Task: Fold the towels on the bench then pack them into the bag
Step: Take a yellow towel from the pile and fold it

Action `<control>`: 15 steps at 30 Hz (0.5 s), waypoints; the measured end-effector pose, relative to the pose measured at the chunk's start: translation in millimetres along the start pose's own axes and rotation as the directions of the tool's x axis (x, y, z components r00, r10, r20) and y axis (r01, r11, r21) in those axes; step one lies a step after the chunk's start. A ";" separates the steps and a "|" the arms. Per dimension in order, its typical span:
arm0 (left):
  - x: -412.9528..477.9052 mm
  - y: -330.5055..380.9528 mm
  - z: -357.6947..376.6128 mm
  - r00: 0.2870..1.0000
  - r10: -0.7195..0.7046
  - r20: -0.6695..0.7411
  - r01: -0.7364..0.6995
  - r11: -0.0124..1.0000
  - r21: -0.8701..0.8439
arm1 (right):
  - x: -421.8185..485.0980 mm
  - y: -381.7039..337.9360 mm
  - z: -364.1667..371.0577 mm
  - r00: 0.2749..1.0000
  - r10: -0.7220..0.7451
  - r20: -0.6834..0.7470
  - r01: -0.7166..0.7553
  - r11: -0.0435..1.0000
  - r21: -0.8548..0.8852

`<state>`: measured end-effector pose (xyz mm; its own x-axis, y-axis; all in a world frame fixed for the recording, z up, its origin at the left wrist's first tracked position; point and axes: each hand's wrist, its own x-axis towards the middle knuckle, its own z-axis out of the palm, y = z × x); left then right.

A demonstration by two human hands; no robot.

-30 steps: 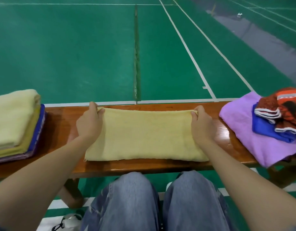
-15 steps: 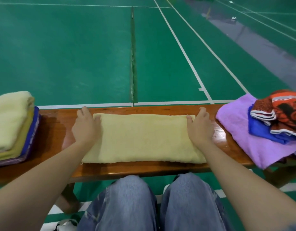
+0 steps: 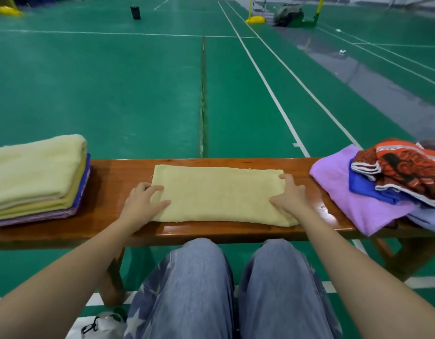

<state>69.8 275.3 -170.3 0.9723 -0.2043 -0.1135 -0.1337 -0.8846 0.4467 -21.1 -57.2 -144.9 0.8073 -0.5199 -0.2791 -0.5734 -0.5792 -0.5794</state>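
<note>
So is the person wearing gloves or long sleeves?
No. The left arm and right arm are bare as far as the picture shows, with no sleeves. The left grip and right grip have no gloves, rings, watch or bracelet that I can see.

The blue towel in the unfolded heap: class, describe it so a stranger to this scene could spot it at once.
Find the long wooden bench and go to its right end, where loose towels are heaped. The blue towel lies on the spread purple towel, tucked under the orange patterned towel. It is the heap's only deep blue piece.
</note>
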 end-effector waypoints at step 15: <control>-8.1 -4.0 -7.6 0.990 -0.007 0.140 0.013 0.999 -0.043 | -12.9 -0.2 -21.3 0.989 -0.011 0.149 -0.051 0.913 0.405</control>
<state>63.9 283.6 -164.4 0.9367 -0.2550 -0.2398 -0.1129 -0.8686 0.4826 -34.4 -63.8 -124.9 0.8255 -0.4142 -0.3834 -0.5078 -0.2483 -0.8249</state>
